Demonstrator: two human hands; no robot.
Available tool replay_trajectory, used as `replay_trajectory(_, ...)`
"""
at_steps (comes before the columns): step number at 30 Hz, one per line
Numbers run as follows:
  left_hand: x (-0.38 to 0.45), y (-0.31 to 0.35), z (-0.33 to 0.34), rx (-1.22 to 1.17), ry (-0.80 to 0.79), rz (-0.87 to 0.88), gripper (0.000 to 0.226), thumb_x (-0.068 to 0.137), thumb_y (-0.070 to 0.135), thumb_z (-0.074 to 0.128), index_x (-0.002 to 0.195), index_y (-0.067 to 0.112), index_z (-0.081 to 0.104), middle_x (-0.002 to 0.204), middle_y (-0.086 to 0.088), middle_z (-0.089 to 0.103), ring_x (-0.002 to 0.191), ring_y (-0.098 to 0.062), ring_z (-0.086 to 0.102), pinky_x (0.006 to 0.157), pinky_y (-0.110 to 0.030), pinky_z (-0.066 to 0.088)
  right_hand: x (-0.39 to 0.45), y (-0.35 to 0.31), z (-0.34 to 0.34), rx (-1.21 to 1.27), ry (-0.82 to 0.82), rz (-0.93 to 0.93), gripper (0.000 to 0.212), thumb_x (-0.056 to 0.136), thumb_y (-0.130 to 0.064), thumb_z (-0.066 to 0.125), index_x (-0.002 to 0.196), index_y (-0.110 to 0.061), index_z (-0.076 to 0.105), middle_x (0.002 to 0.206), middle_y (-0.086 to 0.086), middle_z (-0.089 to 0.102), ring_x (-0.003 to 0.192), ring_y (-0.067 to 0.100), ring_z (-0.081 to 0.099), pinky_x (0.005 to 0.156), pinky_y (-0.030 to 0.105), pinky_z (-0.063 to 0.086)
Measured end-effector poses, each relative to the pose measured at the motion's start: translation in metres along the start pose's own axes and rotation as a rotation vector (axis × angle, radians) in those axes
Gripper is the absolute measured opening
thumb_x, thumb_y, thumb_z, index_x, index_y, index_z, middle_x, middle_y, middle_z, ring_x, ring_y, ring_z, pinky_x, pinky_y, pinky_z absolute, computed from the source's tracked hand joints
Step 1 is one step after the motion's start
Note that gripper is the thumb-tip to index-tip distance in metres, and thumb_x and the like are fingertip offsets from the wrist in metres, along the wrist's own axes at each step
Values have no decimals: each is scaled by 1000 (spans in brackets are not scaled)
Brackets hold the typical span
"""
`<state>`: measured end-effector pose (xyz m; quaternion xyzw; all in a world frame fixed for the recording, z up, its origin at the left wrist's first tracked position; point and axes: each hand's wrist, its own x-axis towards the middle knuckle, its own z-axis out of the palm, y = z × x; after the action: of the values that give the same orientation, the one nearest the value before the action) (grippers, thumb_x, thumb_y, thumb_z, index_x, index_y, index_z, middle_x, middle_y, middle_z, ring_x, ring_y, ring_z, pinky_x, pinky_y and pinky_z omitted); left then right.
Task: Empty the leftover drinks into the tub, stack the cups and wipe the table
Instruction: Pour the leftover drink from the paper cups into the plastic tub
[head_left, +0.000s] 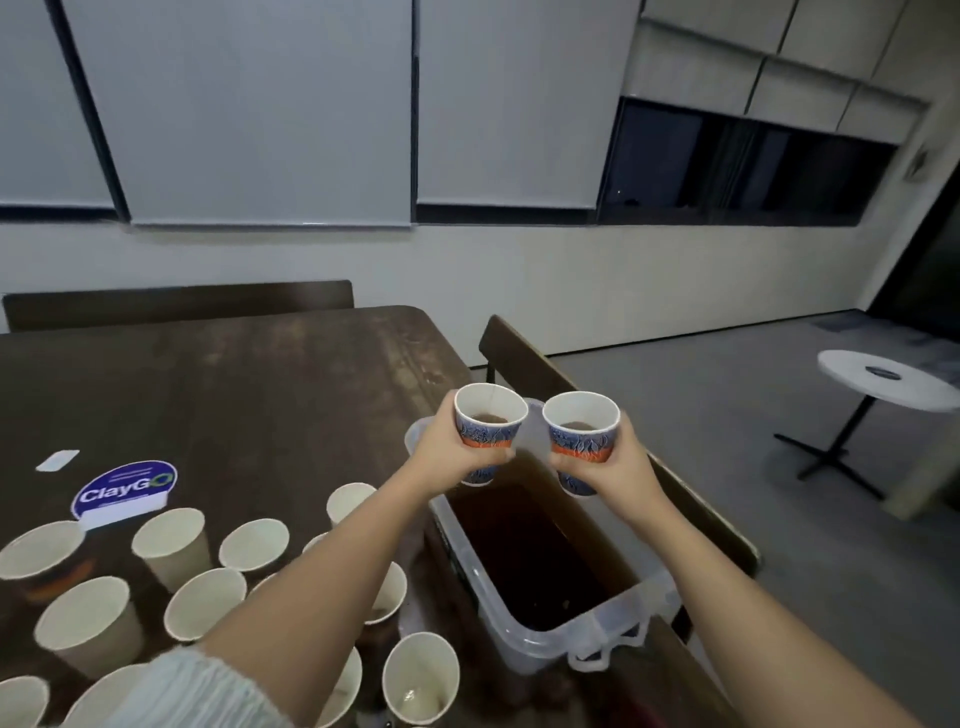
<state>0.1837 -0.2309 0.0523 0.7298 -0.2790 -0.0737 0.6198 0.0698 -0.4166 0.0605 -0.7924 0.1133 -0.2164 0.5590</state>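
My left hand grips a blue-and-orange patterned paper cup with brown drink in it. My right hand grips a second patterned cup, also holding brown drink. Both cups are upright, side by side above the far end of a clear plastic tub that holds dark liquid. The tub stands on a bench at the right edge of the dark wooden table. Several plain paper cups stand on the table's near left part.
A blue ClayGo sign and a small white card lie on the table beyond the cups. A bench runs along the table's right side, another at its far side. A round white table stands on the floor at right.
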Motion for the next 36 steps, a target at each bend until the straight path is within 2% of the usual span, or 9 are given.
replay_trajectory(3, 6, -12, 14, 55, 46, 16, 68, 67, 4, 85, 117, 20, 41, 101, 9, 57, 96, -10, 57, 70, -5, 46, -7, 26, -16, -71, -5, 50, 71, 71, -14, 86, 125, -29, 42, 113, -13, 56, 106, 13, 58, 72, 23, 57)
replay_trajectory(5, 7, -23, 20, 98, 61, 19, 66, 69, 3, 84, 116, 21, 42, 99, 10, 58, 92, -8, 58, 66, -7, 47, -10, 40, -21, -134, -3, 51, 74, 71, -18, 86, 128, -31, 40, 116, -15, 54, 110, 12, 57, 83, 26, 56)
replay_trajectory(7, 11, -32, 25, 128, 65, 22, 67, 69, 4, 83, 118, 23, 43, 100, 12, 59, 92, -2, 58, 74, -7, 47, -10, 51, -22, -188, -5, 44, 78, 70, -21, 87, 129, -35, 38, 117, -19, 52, 112, 9, 55, 93, 26, 52)
replay_trajectory(9, 15, -34, 28, 168, 59, 38, 69, 69, 6, 84, 121, 25, 43, 103, 13, 59, 95, 2, 57, 80, -5, 44, -9, 54, -19, -229, -6, 25, 79, 70, -21, 87, 128, -38, 36, 117, -23, 51, 114, 7, 53, 95, 24, 49)
replay_trajectory(16, 27, -40, 30, 211, 130, 39, 66, 71, 16, 84, 117, 29, 40, 100, 20, 55, 93, -1, 55, 75, 1, 39, -4, 61, -9, -421, -54, -38, 84, 71, -29, 87, 135, -38, 34, 131, -17, 46, 124, 10, 43, 106, 36, 44)
replay_trajectory(20, 27, -43, 30, 227, 125, 32, 65, 71, 19, 84, 117, 30, 39, 105, 13, 56, 99, -6, 55, 77, -4, 40, -3, 65, -6, -469, -75, -55, 84, 70, -32, 86, 137, -37, 35, 136, -14, 46, 127, 9, 41, 108, 39, 43)
replay_trajectory(25, 25, -42, 29, 257, 116, 28, 68, 73, 20, 84, 119, 31, 36, 111, 12, 51, 105, -7, 51, 83, -12, 39, -3, 66, -6, -507, -68, -88, 84, 71, -32, 86, 138, -34, 36, 138, -12, 45, 125, 4, 38, 107, 33, 39)
replay_trajectory(29, 24, -42, 29, 252, 136, 32, 69, 73, 18, 83, 126, 24, 39, 112, 9, 52, 106, -8, 51, 85, -15, 41, -2, 67, -5, -551, -66, -99, 84, 71, -33, 86, 139, -32, 37, 138, -12, 46, 125, 6, 38, 105, 33, 38)
replay_trajectory(36, 24, -43, 29, 281, 126, 28, 72, 73, 20, 83, 130, 20, 39, 114, 10, 51, 107, -8, 50, 85, -16, 42, 0, 67, -5, -661, -46, -99, 87, 68, -45, 85, 140, -32, 39, 136, -9, 49, 123, 13, 43, 107, 42, 41)
